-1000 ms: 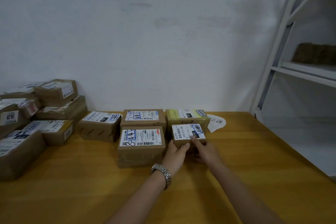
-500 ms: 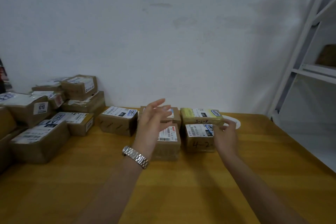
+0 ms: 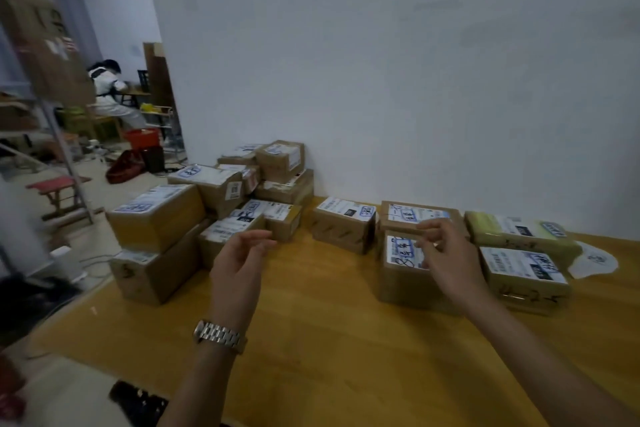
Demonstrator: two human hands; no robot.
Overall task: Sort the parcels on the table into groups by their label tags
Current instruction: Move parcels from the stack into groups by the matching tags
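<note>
Brown cardboard parcels with white labels lie along the wall on a wooden table (image 3: 329,340). A crowded pile of parcels (image 3: 214,212) is stacked at the left end. To the right stand a single parcel (image 3: 343,224), two parcels one behind the other (image 3: 401,274), a yellow-green parcel (image 3: 519,232) and a small parcel (image 3: 524,274) in front of it. My left hand (image 3: 239,264), with a metal watch on the wrist, hovers empty near the pile, fingers apart. My right hand (image 3: 446,253) hangs over the front middle parcel, fingers loosely curled, holding nothing.
A round white paper tag (image 3: 594,258) lies at the far right by the wall. The table's left edge drops to a floor with cables. A metal shelf rack (image 3: 45,108) stands at the far left, and a seated person (image 3: 110,94) is in the background.
The view has swung left, bringing the left pile and the room beyond into sight. Both hands have let go of the small right parcel and moved leftward, empty.
</note>
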